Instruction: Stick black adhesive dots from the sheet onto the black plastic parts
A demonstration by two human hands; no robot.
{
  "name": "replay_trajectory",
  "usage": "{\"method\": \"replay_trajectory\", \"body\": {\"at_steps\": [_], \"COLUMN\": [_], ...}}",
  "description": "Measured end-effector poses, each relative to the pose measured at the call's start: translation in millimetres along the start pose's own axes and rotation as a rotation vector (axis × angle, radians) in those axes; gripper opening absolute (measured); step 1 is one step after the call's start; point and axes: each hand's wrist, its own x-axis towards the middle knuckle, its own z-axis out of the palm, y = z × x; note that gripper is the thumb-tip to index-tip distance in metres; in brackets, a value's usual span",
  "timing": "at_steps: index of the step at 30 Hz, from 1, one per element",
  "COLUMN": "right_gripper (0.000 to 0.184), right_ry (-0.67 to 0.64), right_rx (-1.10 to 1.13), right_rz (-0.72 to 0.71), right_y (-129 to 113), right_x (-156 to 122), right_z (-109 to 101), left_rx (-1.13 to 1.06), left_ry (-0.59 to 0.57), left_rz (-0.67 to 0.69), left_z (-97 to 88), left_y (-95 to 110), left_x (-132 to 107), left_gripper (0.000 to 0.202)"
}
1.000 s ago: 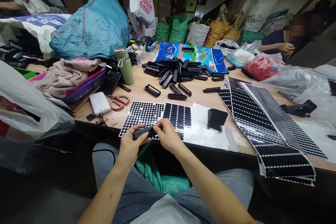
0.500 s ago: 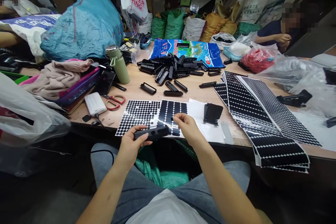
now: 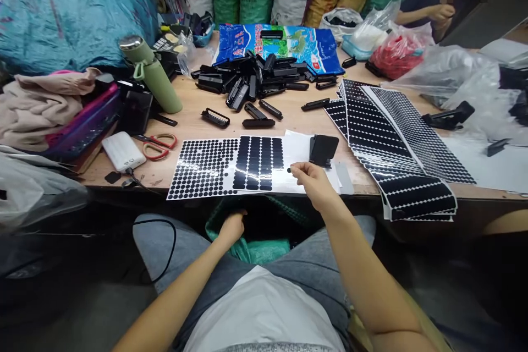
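Observation:
My right hand [image 3: 312, 182] rests at the table's front edge on a white backing sheet [image 3: 297, 148], its fingers pinched on a small black sticker. Beside it lie a sheet of black oblong stickers [image 3: 258, 155] and a sheet of round black dots [image 3: 203, 168]. A small black stand [image 3: 322, 149] sits just beyond my right hand. My left hand [image 3: 232, 226] is lowered below the table edge into a green bag [image 3: 258, 250] between my knees. Its fingers are hidden there. A pile of black plastic parts [image 3: 251, 83] covers the table's middle.
Long sheets of black stickers [image 3: 383, 137] fan out at the right. A green bottle [image 3: 150, 74], red scissors [image 3: 155, 146], a white power bank [image 3: 122, 151] and a cloth heap [image 3: 39, 104] are at the left. Another person's hands [image 3: 440, 12] are at the far right, among sacks and plastic bags.
My left hand has dropped from the table edge into the green bag with the black part, which is no longer visible. My right hand moved right onto the white sheet. The view tilted down.

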Motion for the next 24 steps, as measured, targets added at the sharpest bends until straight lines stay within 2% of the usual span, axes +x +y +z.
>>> {"method": "replay_trajectory", "body": {"at_steps": [3,6,9,11,14,17,20,22,24], "right_gripper": [0.023,0.024,0.025,0.026,0.027,0.026,0.025,0.025,0.025], "right_ry": [0.014,0.024,0.034,0.05,0.085,0.096,0.054,-0.007,-0.076], "right_rx": [0.015,0.029,0.034,0.033,0.033,0.042,0.077,0.11,0.131], "right_rz": [0.019,0.025,0.045,0.059,0.075,0.098,0.119,0.115,0.099], "right_y": [7,15,23,28,35,41,41,38,32], "right_x": [-5,-7,-8,-8,-9,-11,-14,-16,-19], "right_z": [-6,-10,-16,-23,-34,-39,-33,-23,-12], "left_rx": [0.132,0.218,0.227,0.18,0.048,-0.134,-0.341,-0.671,-1.03], "left_ry": [-0.04,-0.065,-0.071,-0.085,-0.142,-0.244,-0.354,-0.462,-0.563], "left_rz": [0.018,0.016,-0.018,-0.048,-0.081,-0.107,-0.106,-0.118,-0.151], "left_z": [31.0,57.1,71.4,70.8,49.6,6.5,-36.2,-50.6,-50.7], "left_y": [4,17,28,32,29,21,18,24,32], "left_x": [18,31,42,46,44,26,-7,-30,-49], "left_gripper": [0.031,0.041,0.04,0.036,0.03,0.033,0.045,0.053,0.057]}}
